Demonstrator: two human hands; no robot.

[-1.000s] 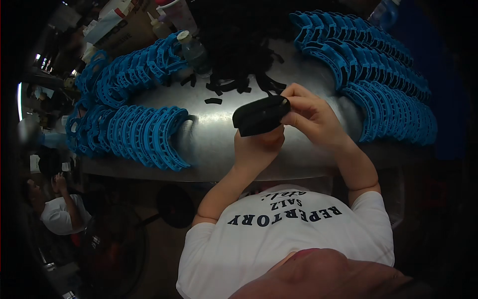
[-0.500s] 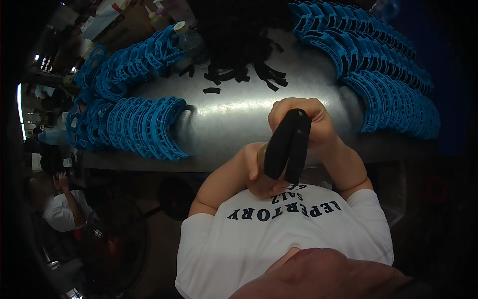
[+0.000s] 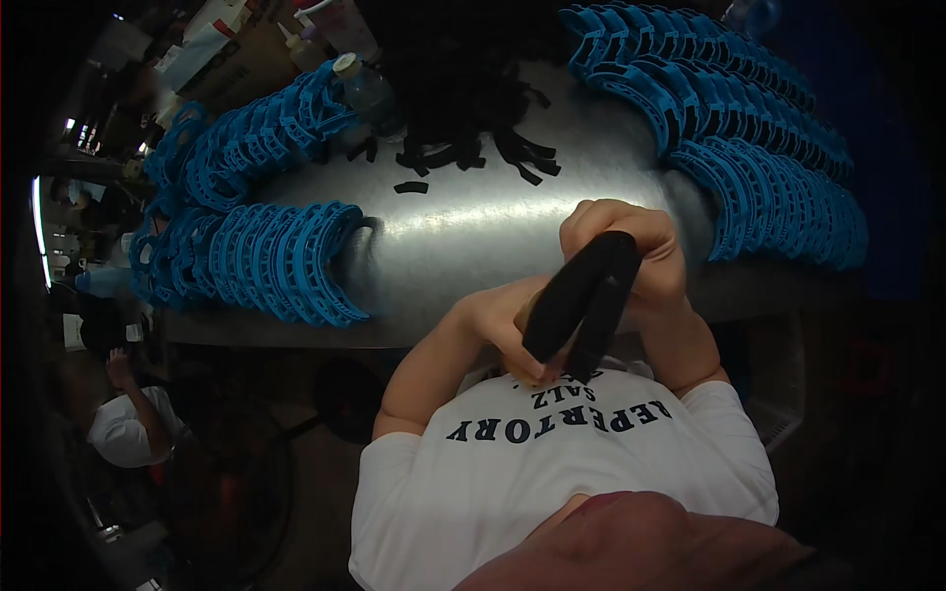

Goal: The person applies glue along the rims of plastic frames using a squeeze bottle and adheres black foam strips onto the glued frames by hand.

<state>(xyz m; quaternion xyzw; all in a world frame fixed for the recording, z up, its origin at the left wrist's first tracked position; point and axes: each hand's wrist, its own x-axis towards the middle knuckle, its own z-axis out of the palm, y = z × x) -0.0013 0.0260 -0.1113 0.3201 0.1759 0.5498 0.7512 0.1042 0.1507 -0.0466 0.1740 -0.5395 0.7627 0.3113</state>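
One folded black pad (image 3: 569, 310) sits between my left hand (image 3: 505, 323), closed on its near end, and right hand (image 3: 652, 251), closed on the far end; uneven pull might slip it.

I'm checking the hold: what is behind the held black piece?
Past the black piece, the left hand shows at its left and the right hand at its upper end. Whatever lies directly behind it is covered.

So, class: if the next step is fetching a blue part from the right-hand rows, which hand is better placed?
Probably the right hand: it sits nearer those blue parts than the left hand, though both hands hold the black piece.
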